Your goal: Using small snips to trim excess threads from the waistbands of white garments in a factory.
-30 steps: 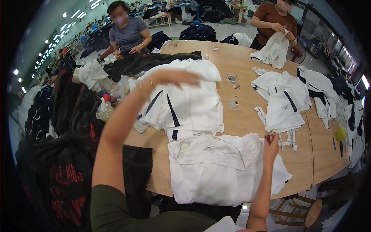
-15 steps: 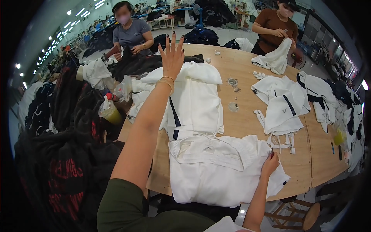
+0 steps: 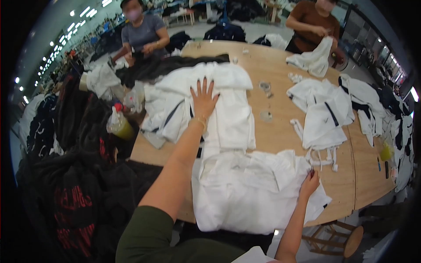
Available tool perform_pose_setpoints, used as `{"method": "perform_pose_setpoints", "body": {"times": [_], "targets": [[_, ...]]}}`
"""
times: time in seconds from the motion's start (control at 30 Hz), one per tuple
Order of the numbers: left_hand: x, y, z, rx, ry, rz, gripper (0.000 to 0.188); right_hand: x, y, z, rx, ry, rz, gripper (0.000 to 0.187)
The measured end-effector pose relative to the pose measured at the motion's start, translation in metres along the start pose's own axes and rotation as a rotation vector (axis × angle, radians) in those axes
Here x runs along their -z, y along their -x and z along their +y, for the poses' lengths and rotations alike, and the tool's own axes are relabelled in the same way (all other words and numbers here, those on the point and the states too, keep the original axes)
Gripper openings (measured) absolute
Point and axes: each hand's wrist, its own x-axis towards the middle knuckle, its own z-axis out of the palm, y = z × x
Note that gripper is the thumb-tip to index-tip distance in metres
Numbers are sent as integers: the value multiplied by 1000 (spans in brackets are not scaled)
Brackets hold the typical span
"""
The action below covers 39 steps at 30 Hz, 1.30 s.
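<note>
My left hand (image 3: 204, 103) is stretched far over the table, fingers spread, on or just above a white garment (image 3: 232, 125) with dark trim. Closer to me lies another white garment (image 3: 250, 210), with a bunched ribbed band along its upper part. At that garment's right edge is my right hand (image 3: 310, 184), its fingers closed together beside the fabric. Whatever sits in those fingers is too small to name. A further white piece with navy strips (image 3: 169, 116) lies left of my left hand.
White garments (image 3: 326, 114) lie at the right, near small clear plastic items (image 3: 265, 115). A tied bag of yellow-green liquid (image 3: 120, 125) stands left, by dark clothing (image 3: 74, 201). Two co-workers handle cloth across the wooden table (image 3: 274, 136). A stool (image 3: 351, 241) stands lower right.
My left hand has come down and nearer, from raised beyond the far white garment to over its middle. My right hand stays at the near garment's edge. The view has tilted slightly downward.
</note>
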Motion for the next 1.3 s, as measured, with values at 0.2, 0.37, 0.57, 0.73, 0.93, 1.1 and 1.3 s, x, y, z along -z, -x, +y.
{"method": "perform_pose_setpoints", "body": {"times": [0.2,0.37,0.57,0.73,0.93,1.1,1.3], "targets": [[7,0,8,37,17,20,56,3,-2,-5,-4,-43,24,16],[7,2,9,39,-10,28,55,4,-2,-2,-31,-63,2,15],[3,1,13,37,-15,41,55,6,-4,2,9,-25,32,15],[9,0,1,54,-9,11,58,-12,-5,13,94,-197,110,13],[80,-16,64,-27,-66,-144,68,14,-58,33,-53,-655,114,20],[172,-6,77,-228,142,-43,69,40,-37,-238,362,-1128,-439,19],[179,7,109,-262,231,-44,77,32,-16,-303,432,-961,-352,31]]}}
